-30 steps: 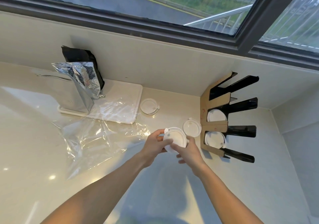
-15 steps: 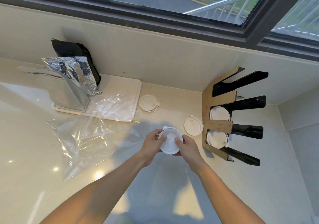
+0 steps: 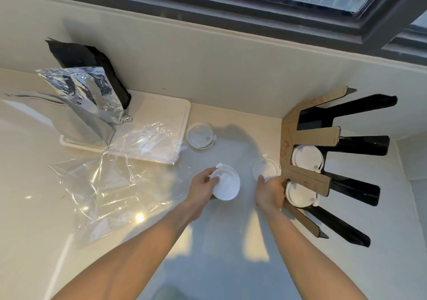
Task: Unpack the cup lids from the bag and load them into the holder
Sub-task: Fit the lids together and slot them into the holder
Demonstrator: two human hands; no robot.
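Lids of thin white round plastic (image 3: 226, 185) look light and flexible, best pinched by the rim: left hand (image 3: 202, 185) grasps one above the tabletop (image 3: 231, 265); right hand (image 3: 270, 192) presses another into the cardboard-and-black slotted holder (image 3: 307, 177).

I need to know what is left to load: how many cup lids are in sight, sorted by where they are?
Lids in the holder: 2 ()
Lids loose on the counter: 2 ()
Lids in the left hand: 1 ()
Total: 5
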